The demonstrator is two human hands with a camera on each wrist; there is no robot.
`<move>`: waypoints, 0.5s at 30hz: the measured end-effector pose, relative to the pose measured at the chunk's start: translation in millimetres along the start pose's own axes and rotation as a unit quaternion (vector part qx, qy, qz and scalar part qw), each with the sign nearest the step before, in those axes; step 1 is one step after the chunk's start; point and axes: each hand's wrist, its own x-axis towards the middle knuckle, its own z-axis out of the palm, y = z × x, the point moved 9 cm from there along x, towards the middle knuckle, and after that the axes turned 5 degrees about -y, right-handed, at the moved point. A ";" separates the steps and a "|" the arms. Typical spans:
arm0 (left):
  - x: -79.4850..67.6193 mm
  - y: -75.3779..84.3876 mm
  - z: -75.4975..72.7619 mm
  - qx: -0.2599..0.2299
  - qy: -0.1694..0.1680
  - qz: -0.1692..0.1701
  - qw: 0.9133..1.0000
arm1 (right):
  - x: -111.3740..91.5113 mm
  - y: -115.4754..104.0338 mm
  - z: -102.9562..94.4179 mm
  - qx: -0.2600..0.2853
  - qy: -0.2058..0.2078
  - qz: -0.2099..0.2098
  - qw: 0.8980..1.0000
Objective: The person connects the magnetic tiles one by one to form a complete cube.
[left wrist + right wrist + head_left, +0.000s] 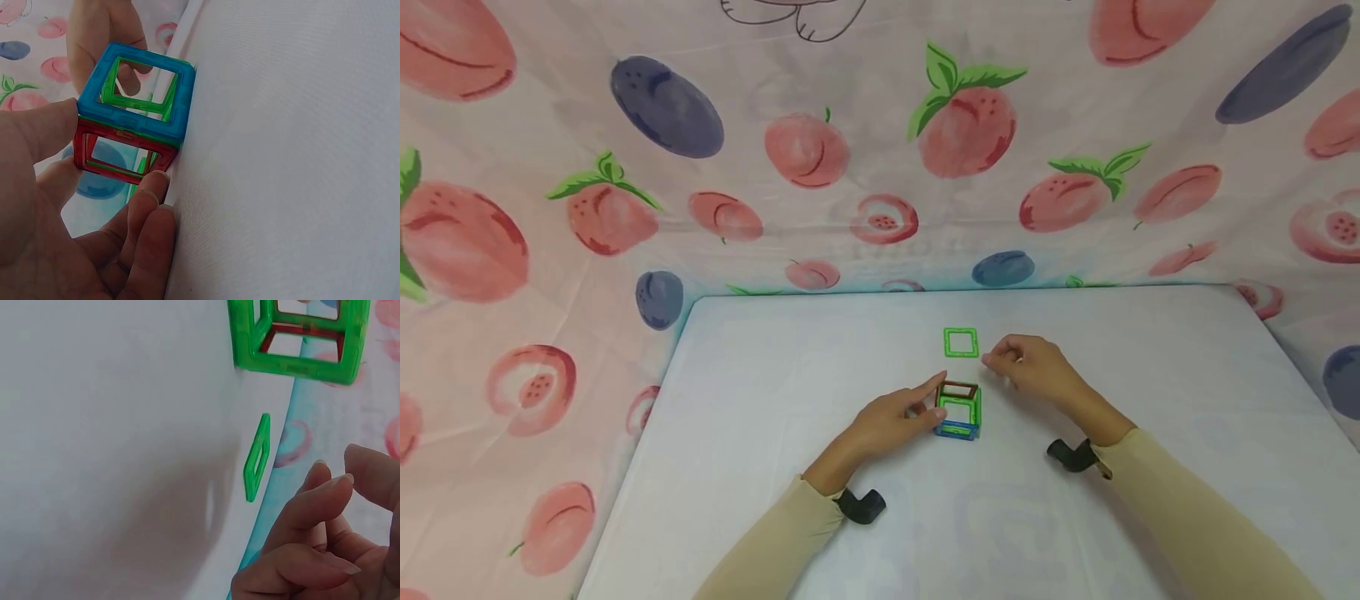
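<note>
A small cube of magnetic tile frames [974, 409] stands on the table, with blue, red and green sides. My left hand [887, 423] holds it from the left, thumb and index finger at the edges of the red side [119, 132]. The blue side [137, 127] faces the left wrist camera. To the right, my right hand [1033, 367] hovers with loosely bent fingers, thumb near the index fingertip and nothing between them. A single green square tile [961, 331] lies flat behind the cube, just left of the right fingertips and apart from them.
The white table [775, 350] runs back to a hanging cloth [880, 167] printed with fruit, which also covers the left side. Black wrist cameras [862, 507] sit below both hands.
</note>
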 end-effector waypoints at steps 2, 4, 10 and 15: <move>-0.1 0.0 0.0 -0.001 -0.001 0.000 1.000 | 2.5 -1.1 -2.3 0.001 0.003 -0.003 1.000; -0.1 -0.2 0.3 -0.003 -0.002 0.001 1.000 | 5.1 -1.9 -4.1 -0.001 0.005 -0.001 1.000; -0.6 -0.3 0.5 -0.004 -0.003 0.003 1.000 | 17.6 0.6 -5.6 -0.010 -0.007 0.025 1.000; -1.3 0.7 0.1 -0.001 -0.001 0.006 1.000 | 31.4 3.3 -5.9 -0.020 -0.019 0.029 0.999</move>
